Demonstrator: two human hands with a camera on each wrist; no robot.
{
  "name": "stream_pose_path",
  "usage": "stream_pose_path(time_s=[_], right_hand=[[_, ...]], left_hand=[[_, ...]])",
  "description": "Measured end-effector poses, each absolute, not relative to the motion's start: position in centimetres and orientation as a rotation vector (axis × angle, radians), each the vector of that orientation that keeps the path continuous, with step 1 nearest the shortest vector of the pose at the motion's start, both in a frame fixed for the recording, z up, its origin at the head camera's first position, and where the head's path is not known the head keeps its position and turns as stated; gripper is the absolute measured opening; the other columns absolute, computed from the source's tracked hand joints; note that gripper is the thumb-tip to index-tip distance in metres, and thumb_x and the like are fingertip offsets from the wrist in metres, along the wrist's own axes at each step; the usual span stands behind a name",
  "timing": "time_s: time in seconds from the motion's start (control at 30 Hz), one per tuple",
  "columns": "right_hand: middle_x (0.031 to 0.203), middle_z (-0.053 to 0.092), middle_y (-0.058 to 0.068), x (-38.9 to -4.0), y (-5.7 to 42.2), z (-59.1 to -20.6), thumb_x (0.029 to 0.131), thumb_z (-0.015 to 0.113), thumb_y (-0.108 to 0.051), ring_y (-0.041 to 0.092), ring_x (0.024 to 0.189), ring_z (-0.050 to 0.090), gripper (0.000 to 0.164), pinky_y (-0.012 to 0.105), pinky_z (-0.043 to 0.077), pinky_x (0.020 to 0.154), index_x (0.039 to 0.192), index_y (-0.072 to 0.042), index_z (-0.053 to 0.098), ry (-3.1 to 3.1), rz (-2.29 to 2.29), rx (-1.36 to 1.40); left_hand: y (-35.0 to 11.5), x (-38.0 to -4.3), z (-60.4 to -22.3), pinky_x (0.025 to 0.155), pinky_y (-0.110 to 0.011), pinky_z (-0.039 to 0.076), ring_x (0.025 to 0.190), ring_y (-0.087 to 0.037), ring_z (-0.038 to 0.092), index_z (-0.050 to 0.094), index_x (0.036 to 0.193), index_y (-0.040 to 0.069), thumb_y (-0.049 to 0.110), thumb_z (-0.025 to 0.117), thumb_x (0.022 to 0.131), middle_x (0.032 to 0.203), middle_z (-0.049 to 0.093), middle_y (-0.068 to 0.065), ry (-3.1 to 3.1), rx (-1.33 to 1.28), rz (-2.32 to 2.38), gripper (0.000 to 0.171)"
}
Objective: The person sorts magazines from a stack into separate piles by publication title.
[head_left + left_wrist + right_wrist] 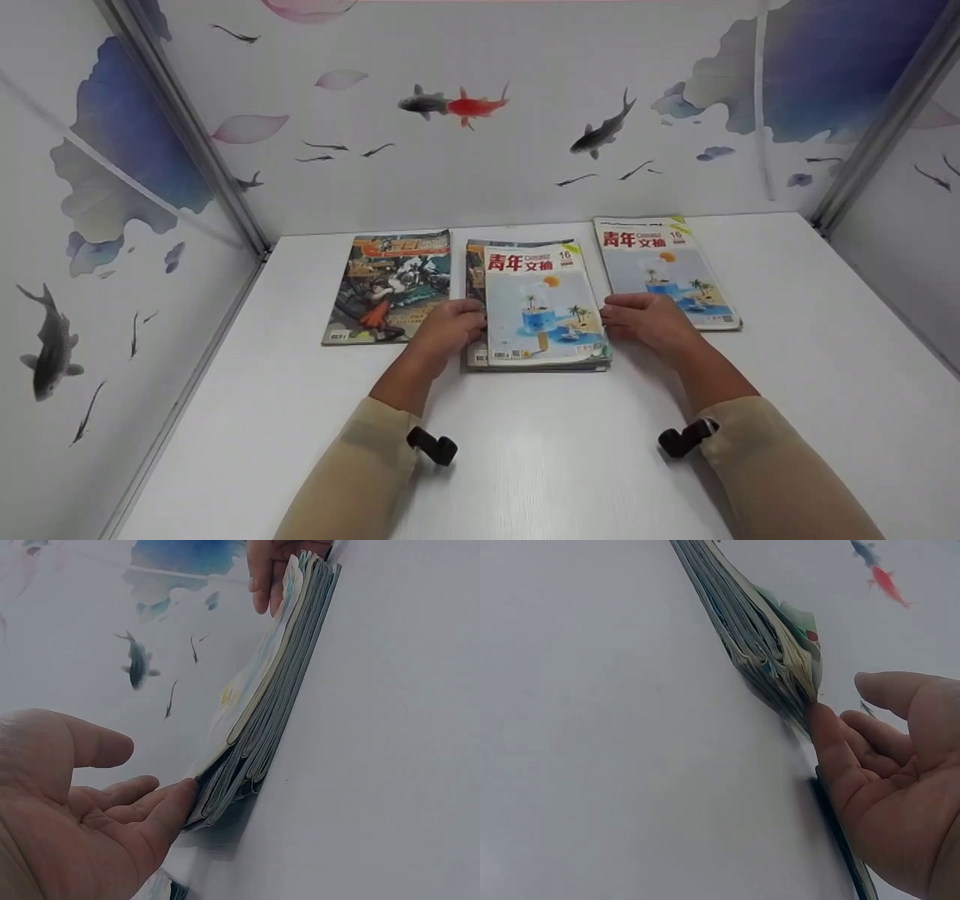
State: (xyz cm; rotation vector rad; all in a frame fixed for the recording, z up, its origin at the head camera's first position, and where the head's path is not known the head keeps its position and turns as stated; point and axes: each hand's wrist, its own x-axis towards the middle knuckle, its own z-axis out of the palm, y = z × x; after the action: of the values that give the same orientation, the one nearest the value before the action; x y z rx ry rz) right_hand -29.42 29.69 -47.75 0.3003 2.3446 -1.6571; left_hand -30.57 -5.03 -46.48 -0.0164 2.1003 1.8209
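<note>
A stack of several magazines (540,315) lies mid-table, its pages seen edge-on in both wrist views. The top one has a white-and-blue cover with an ice-lolly picture and sits shifted right over a darker-covered one. My left hand (448,330) touches the stack's left side with its fingertips, thumb (105,747) raised off it. On the opposite side, the fingertips of my right hand (649,322) touch the right edge, and the right thumb (885,692) also stands apart. Neither hand curls round the magazines. Part of the darker cover is hidden.
To the left lies a magazine (397,285) with a dark illustrated cover. At the right, behind my right hand, is another ice-lolly magazine (652,259) with something under it. Printed wall panels (480,180) bound the white table (510,450) at the back and sides.
</note>
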Motion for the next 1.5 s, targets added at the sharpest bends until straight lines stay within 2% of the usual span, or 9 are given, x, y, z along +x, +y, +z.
stream_pose_path(time_s=[0.17, 0.3, 0.4, 0.57, 0.67, 0.9, 1.1, 1.3, 1.5], right_hand=[[0.153, 0.064, 0.01, -29.3, 29.8, -47.6, 0.101, 0.074, -0.044, 0.02, 0.128, 0.068, 0.061, 0.032, 0.053, 0.112, 0.153, -0.017, 0.06, 2.362, -1.625, 0.337], [0.154, 0.062, 0.011, -29.2, 29.8, -47.6, 0.101, 0.075, -0.042, 0.019, 0.127, 0.068, 0.062, 0.03, 0.056, 0.108, 0.155, -0.016, 0.058, 2.359, -1.651, 0.309], [0.154, 0.061, 0.012, -29.2, 29.8, -47.6, 0.102, 0.075, -0.037, 0.017, 0.125, 0.068, 0.061, 0.027, 0.058, 0.103, 0.155, -0.014, 0.057, 2.349, -1.682, 0.279], [0.15, 0.063, 0.01, -29.3, 29.5, -47.7, 0.099, 0.079, -0.031, 0.016, 0.123, 0.068, 0.063, 0.026, 0.059, 0.102, 0.155, -0.014, 0.057, 2.351, -1.681, 0.291], [0.145, 0.065, 0.009, -29.3, 29.5, -47.6, 0.098, 0.081, -0.03, 0.016, 0.121, 0.068, 0.064, 0.026, 0.06, 0.101, 0.156, -0.014, 0.057, 2.367, -1.672, 0.288], [0.14, 0.066, 0.008, -29.4, 29.4, -47.7, 0.094, 0.085, -0.027, 0.017, 0.121, 0.067, 0.065, 0.018, 0.057, 0.096, 0.153, -0.014, 0.06, 2.369, -1.691, 0.303], [0.138, 0.067, 0.008, -29.3, 29.3, -47.8, 0.095, 0.084, -0.026, 0.018, 0.12, 0.067, 0.062, 0.024, 0.057, 0.103, 0.151, -0.014, 0.061, 2.364, -1.69, 0.319], [0.136, 0.069, 0.007, -29.3, 29.3, -47.8, 0.093, 0.086, -0.026, 0.014, 0.114, 0.07, 0.065, 0.024, 0.06, 0.098, 0.151, -0.013, 0.061, 2.351, -1.701, 0.328], [0.145, 0.066, 0.012, -29.3, 29.3, -47.7, 0.097, 0.082, -0.03, 0.015, 0.116, 0.071, 0.062, 0.026, 0.061, 0.099, 0.152, -0.012, 0.06, 2.327, -1.692, 0.333]], left_hand=[[-4.9, -30.2, -46.3, 0.125, -0.046, 0.045, 0.153, -0.03, 0.051, 0.045, 0.161, 0.002, 0.017, 0.055, 0.11, 0.165, 0.049, -0.015, 2.015, 0.059, 1.879, 0.054], [-4.7, -29.8, -46.2, 0.125, -0.048, 0.045, 0.155, -0.031, 0.048, 0.034, 0.166, 0.004, 0.012, 0.054, 0.111, 0.171, 0.042, -0.014, 1.896, 0.112, 1.925, 0.059], [-4.6, -29.8, -46.4, 0.124, -0.048, 0.046, 0.154, -0.031, 0.049, 0.032, 0.167, 0.004, 0.008, 0.057, 0.11, 0.171, 0.041, -0.014, 1.875, 0.094, 1.92, 0.063], [-4.6, -29.9, -47.0, 0.118, -0.045, 0.052, 0.145, -0.032, 0.059, 0.042, 0.161, -0.001, 0.006, 0.059, 0.108, 0.16, 0.055, -0.02, 1.901, 0.12, 1.883, 0.056], [-4.7, -29.9, -47.2, 0.112, -0.043, 0.057, 0.139, -0.031, 0.065, 0.047, 0.158, 0.001, 0.006, 0.059, 0.108, 0.155, 0.06, -0.018, 1.894, 0.142, 1.871, 0.051], [-4.6, -29.9, -47.4, 0.097, -0.038, 0.064, 0.128, -0.027, 0.07, 0.047, 0.159, 0.01, 0.009, 0.063, 0.107, 0.156, 0.059, -0.011, 1.888, 0.107, 1.845, 0.055], [-4.5, -30.0, -47.5, 0.086, -0.033, 0.066, 0.12, -0.024, 0.074, 0.052, 0.155, 0.01, 0.005, 0.065, 0.105, 0.147, 0.066, -0.01, 1.904, 0.054, 1.882, 0.052], [-4.4, -29.9, -47.2, 0.081, -0.031, 0.064, 0.115, -0.022, 0.074, 0.053, 0.154, 0.01, 0.002, 0.064, 0.103, 0.144, 0.067, -0.009, 1.799, -0.044, 2.015, 0.053], [-4.0, -29.8, -46.8, 0.08, -0.029, 0.063, 0.112, -0.021, 0.072, 0.056, 0.151, 0.01, 0.0, 0.064, 0.102, 0.144, 0.067, -0.009, 1.728, -0.092, 2.093, 0.052]])
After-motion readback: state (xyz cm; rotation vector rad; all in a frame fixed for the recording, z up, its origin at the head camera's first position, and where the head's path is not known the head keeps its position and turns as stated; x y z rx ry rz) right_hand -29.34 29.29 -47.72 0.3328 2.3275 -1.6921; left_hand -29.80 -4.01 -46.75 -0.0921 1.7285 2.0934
